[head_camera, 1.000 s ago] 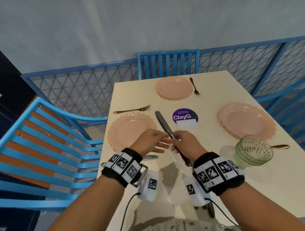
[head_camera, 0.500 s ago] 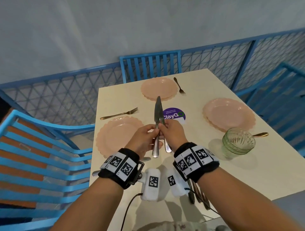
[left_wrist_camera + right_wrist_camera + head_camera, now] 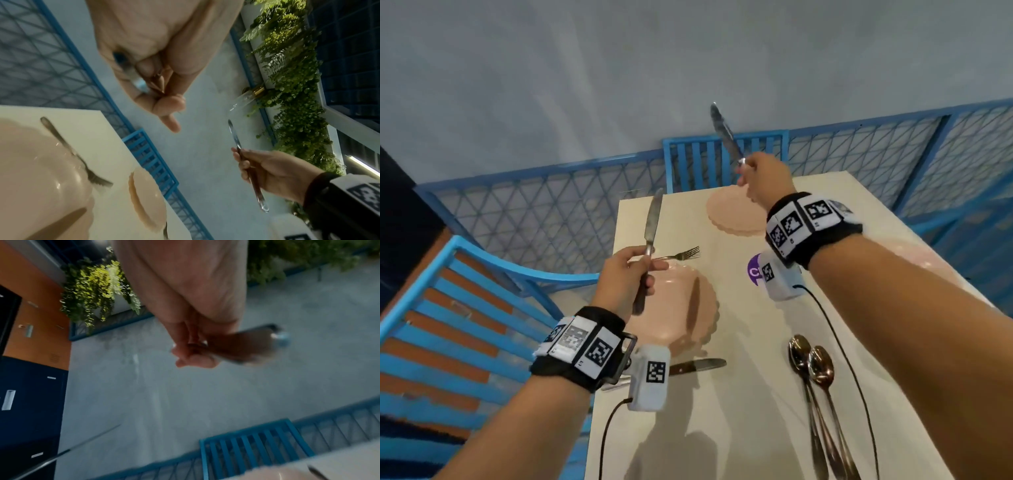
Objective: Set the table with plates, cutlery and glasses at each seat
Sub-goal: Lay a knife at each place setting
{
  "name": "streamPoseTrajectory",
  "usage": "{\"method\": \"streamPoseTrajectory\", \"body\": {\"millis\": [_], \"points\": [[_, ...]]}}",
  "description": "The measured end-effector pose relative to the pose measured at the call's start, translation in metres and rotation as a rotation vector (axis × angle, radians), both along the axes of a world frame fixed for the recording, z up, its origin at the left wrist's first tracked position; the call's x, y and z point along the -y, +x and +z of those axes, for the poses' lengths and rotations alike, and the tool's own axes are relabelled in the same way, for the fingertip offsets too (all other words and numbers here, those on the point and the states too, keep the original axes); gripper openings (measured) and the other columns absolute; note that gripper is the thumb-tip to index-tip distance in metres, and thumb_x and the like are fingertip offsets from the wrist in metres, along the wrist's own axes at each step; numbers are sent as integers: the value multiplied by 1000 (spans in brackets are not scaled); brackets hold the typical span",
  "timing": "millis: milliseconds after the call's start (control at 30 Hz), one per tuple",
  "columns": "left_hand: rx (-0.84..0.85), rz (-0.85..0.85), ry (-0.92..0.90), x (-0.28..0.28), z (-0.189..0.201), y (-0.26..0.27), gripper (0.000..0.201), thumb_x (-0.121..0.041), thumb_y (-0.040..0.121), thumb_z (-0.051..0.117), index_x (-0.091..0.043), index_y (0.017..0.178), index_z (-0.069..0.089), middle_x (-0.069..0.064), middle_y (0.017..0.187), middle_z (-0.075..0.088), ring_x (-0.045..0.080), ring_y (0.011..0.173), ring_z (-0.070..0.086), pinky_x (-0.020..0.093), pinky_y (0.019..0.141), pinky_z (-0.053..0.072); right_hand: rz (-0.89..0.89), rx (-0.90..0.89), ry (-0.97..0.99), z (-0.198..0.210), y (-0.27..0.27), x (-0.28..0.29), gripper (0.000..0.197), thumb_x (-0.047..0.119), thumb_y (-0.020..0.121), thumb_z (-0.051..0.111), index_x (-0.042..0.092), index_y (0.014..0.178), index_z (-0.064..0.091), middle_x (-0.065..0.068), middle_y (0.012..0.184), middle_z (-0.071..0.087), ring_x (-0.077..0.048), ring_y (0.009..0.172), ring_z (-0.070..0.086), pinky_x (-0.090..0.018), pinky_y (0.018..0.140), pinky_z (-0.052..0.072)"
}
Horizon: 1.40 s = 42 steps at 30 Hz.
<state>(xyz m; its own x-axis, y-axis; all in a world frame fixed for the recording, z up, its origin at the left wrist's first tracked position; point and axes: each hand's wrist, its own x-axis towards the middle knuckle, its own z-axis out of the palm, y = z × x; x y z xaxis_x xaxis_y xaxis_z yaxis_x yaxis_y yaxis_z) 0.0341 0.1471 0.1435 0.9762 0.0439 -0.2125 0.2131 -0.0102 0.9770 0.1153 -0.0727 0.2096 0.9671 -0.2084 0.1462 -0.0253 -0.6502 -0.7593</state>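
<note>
My left hand grips a steel knife by the handle, blade pointing up, above the near-left pink plate. My right hand grips a second knife, blade up, raised over the far pink plate. In the left wrist view the left hand curls round its handle, and the right hand holds its knife in the air. A gold fork lies beyond the near-left plate. A third plate is mostly hidden behind my right forearm.
Another knife lies on the cream table near the front of the near-left plate. Two spoons lie at the near edge. A purple sticker marks the table's middle. Blue chairs and a blue mesh railing surround the table.
The hands held both knives together over the table's middle. They have parted: the right hand rose toward the far plate with one knife, the left kept the other above the near-left plate.
</note>
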Motion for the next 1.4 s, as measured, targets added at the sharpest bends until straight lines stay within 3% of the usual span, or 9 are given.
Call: {"method": "streamPoseTrajectory", "body": {"millis": [167,267,433,500,567,767,1000,1200,1400], "points": [[61,72,-6,-17,21,35,18,-5,97,40,-14,94,55,8,78,68,5,41,45,18,41,41,132,137,-513,77,65,-9,28,20,92,56,5,113,67,-17,113,67,-30,105,61,-36,91,47],[59,110,8,-20,26,53,19,-5,98,39,-16,93,54,8,79,67,5,41,45,17,40,42,171,87,-836,89,102,-23,23,15,93,52,8,109,66,-12,110,66,-31,110,59,-42,103,37],[42,146,13,-19,16,97,19,-4,98,40,-17,93,53,7,79,67,6,40,45,15,38,44,307,-40,-1501,59,153,-39,28,10,93,45,10,66,52,1,68,52,-25,92,57,-52,118,5],[25,145,-13,-19,5,113,19,-4,98,39,-17,93,52,8,78,67,6,39,45,16,38,43,400,-63,-1695,33,171,-38,25,16,92,49,13,71,62,2,72,62,-23,98,59,-52,118,2],[5,129,-26,-19,-8,126,18,-5,98,40,-16,95,54,7,78,68,6,39,45,16,38,42,511,-80,-1799,4,189,-38,18,27,89,54,21,90,72,4,92,71,-20,109,57,-52,117,0],[-19,35,-62,-23,-37,160,18,-8,97,44,-18,98,58,4,77,73,6,41,46,19,40,43,690,-272,-1854,-67,244,-58,29,43,87,52,28,103,70,0,118,64,-16,128,46,-52,115,-11],[-17,-30,-137,-31,-61,197,17,-8,97,44,-16,101,59,4,77,74,8,42,46,19,41,42,833,-351,-1863,-135,290,-90,27,46,85,55,28,98,72,4,112,66,-13,126,48,-54,113,-16],[-14,-20,-147,-38,-76,223,18,-8,97,44,-14,105,59,3,78,74,7,42,46,19,42,43,899,-372,-1832,-165,313,-102,17,45,84,56,31,80,66,5,102,65,-14,121,49,-50,114,-15],[-41,-35,-186,-37,-86,224,21,-12,95,46,-13,111,59,5,82,75,8,43,47,18,42,45,946,-402,-1782,-180,334,-99,22,40,81,55,33,94,71,4,111,64,-11,124,46,-52,109,-22]]}}
